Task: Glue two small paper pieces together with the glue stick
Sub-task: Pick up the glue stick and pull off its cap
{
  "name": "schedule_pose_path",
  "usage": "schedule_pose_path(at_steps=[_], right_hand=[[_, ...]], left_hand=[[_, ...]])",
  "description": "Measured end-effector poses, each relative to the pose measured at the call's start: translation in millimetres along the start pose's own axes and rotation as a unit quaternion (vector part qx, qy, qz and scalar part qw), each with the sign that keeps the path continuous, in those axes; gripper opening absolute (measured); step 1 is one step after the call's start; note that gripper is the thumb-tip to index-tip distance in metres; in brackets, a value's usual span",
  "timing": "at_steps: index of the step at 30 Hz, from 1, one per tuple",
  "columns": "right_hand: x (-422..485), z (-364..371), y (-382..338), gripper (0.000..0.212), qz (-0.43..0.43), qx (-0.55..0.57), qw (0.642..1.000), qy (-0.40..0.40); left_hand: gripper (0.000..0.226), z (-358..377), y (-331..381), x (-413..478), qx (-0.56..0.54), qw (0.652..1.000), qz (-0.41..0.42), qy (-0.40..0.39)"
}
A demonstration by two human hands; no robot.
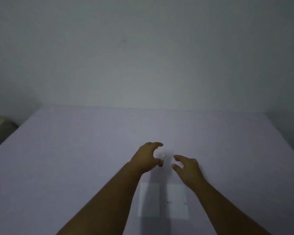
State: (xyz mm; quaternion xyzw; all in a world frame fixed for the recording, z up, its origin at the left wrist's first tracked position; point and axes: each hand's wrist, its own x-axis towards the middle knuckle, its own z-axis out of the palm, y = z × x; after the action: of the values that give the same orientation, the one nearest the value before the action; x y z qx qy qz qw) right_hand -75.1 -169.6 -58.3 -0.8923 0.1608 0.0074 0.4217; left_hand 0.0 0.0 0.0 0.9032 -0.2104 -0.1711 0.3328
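Left hand (pixel 148 157) spread, glue stick (pixel 161 158) between thumb and fingers, ungripped, right hand (pixel 187 167) empty, spread, nearby

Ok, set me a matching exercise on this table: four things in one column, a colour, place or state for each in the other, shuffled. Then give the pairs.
Column one
1. glue stick
2. left paper piece
3. right paper piece
4. right hand

Column two
A. carries small dark printed marks
B. white top, red base
C. fingers apart, holds nothing
D. blank, on the left of the pair

Pairs: 1-B, 2-D, 3-A, 4-C
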Motion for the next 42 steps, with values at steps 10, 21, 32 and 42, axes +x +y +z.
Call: schedule_pose_path(at_steps=[10, 21, 32, 42], right_hand=[[19, 36, 14, 0.046, 0.022, 0.021, 0.998, -0.046], [22, 30, 5, 0.019, 0.028, 0.145, 0.984, -0.101], [14, 24, 18, 0.025, 0.079, 0.184, 0.980, -0.005], [14, 30, 18, 0.021, 0.077, 0.252, 0.965, 0.009]], left_hand=[[0.025, 37, -26, 20, -0.066, 0.997, -0.012, 0.037], [0.022, 26, -39, 24, -0.299, 0.948, -0.098, 0.054], [0.014, 9, -63, 32, -0.180, 0.958, -0.149, 0.166], [0.020, 50, -87, 22, -0.012, 0.990, -0.117, 0.077]])
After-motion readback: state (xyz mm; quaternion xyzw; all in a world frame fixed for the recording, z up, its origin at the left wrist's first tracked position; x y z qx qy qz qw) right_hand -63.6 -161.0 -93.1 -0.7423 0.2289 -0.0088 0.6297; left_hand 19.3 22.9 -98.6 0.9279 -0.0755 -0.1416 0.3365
